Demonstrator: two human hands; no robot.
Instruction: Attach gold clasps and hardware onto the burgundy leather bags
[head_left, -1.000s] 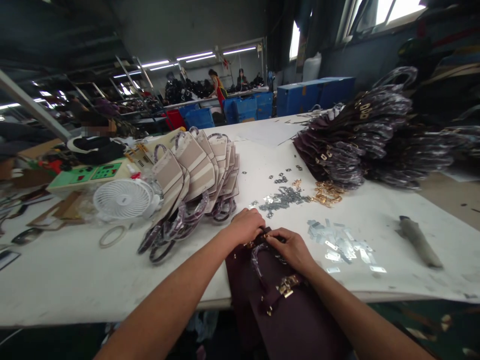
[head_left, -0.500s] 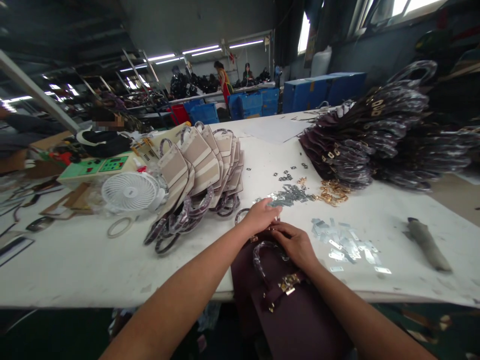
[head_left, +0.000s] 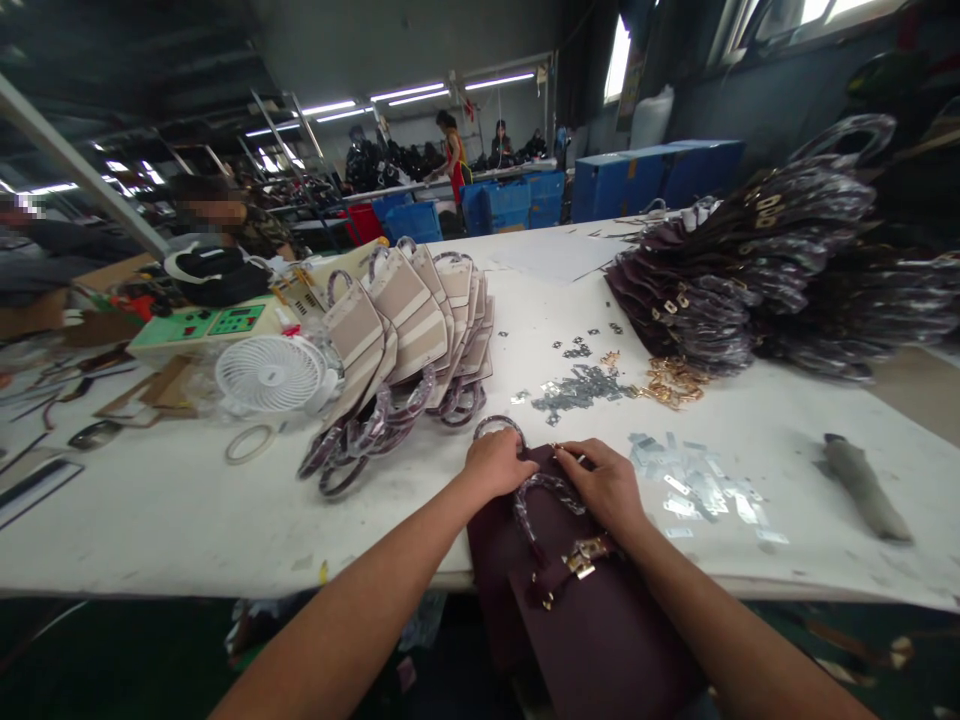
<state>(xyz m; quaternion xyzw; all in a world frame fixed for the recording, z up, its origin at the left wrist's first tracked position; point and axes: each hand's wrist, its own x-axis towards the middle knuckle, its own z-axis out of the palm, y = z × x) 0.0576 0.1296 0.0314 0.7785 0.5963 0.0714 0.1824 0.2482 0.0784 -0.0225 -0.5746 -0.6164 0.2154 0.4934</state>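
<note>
My left hand (head_left: 495, 465) and right hand (head_left: 609, 487) both press, fingers curled, on the top edge of the dark purple bag (head_left: 592, 620), which hangs over the surface's (head_left: 150, 520) near edge at 6 o'clock. Its gold clasp (head_left: 587, 557) looks fitted. Whether my fingertips pinch a small part is hidden; loose metal plates (head_left: 697, 485) wait at 3 o'clock.

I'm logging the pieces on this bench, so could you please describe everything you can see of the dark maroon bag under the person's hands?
The dark maroon bag lies flat over the near edge of the white table, its lower part hanging off toward the person. It looks like smooth leather or imitation leather. A handle wrapped in clear film arches on top, and a gold clasp sits on a strap. The left hand and right hand both rest on its upper end, by the handle.
</note>
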